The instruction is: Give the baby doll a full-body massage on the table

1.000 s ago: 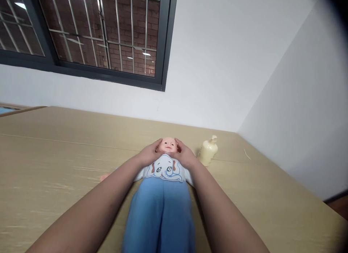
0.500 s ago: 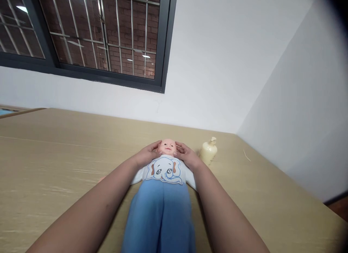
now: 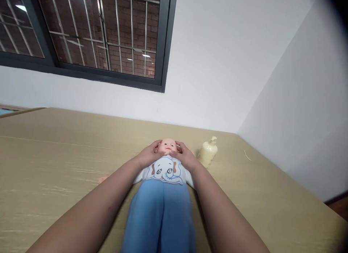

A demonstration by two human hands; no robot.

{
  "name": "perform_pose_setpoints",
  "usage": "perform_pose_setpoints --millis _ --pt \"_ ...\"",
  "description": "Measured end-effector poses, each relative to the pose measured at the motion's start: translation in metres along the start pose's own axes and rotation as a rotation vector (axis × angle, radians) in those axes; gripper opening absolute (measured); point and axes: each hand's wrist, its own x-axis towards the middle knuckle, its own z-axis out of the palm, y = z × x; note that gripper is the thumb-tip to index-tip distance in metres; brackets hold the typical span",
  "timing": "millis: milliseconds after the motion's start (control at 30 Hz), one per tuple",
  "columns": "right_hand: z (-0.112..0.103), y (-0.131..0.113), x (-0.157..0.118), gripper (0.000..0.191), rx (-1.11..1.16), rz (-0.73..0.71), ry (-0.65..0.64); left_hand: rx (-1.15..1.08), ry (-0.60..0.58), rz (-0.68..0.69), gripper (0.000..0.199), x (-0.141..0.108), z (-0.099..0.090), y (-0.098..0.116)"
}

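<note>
- My left hand [image 3: 149, 154] and right hand [image 3: 185, 156] cup both sides of the head [image 3: 168, 146], fingers curved, thumbs near the chin; can't tell grip force.
- It belongs to a pink plastic baby doll [image 3: 164, 195] in white elephant-print top [image 3: 165, 169] and blue trousers [image 3: 161, 220], face-up on the table, between my forearms.
- Guess: light, head smooth and slippery, clothed body softer. I'd take head plus shoulders.
- Cream glossy bottle [image 3: 208, 154] upright, just beyond right hand.
- Pale wood-grain table [image 3: 258, 195]; thin pale strip [image 3: 247, 155] right.
- White wall [image 3: 231, 46], dark-framed barred window [image 3: 161, 53] behind.
</note>
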Motion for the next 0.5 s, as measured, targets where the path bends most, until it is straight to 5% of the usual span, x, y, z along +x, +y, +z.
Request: perform_pose_setpoints --millis 200,500 --pt "0.0049 -0.0103 -0.0036 0.095 -0.205 0.040 0.005 0.102 0.006 0.004 0.091 -0.0019 0.0035 0.0052" --pt "0.0029 -0.0087 -0.0037 0.087 -0.106 0.017 -0.032 0.011 -0.042 0.033 0.082 -0.0003 0.0015 0.0008"
